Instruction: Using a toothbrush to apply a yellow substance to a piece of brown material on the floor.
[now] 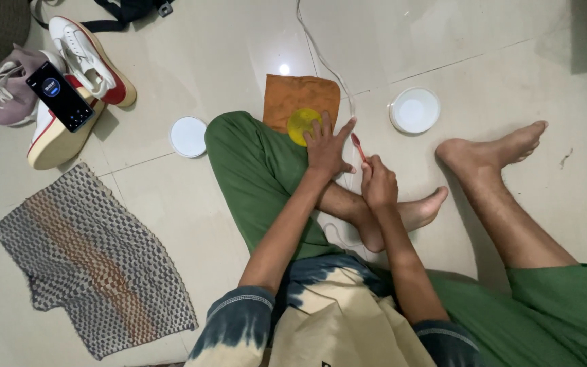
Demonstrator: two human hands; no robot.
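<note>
Toothbrush (359, 147), reddish-pink, is sticking up out of the right hand (378, 182) near the middle of the frame; the fingers of that hand are clenching around its handle, with the head end pointing toward the top of the frame. Left hand (327, 146) is lying just beside it to the left, fingers released and spreading flat, partly covering a round yellow object (300, 124) (kind unclear, possibly a sponge or lid). That yellow piece is sitting on an orange cloth (297, 98), which is lying on the tiled floor (443, 41) just above the bent knee.

Person is sitting on the floor in green trousers (253, 170), one bare foot (409, 211) tucking in below the hands, the other bare foot (494, 149) stretching toward the right.

Two round white lids are lying on the tiles: one (188, 136) left of the knee, one (414, 110) upper right of the hands. White cord (321, 54) is running down from the top edge toward the hands.

Upper left of the frame: white sneakers with red trim (90, 61), a phone (60, 96) with a lit screen resting on one of them, and a pinkish shoe (11, 85) beside. Lower left: woven grey-and-brown mat (96, 258) lying flat.
</note>
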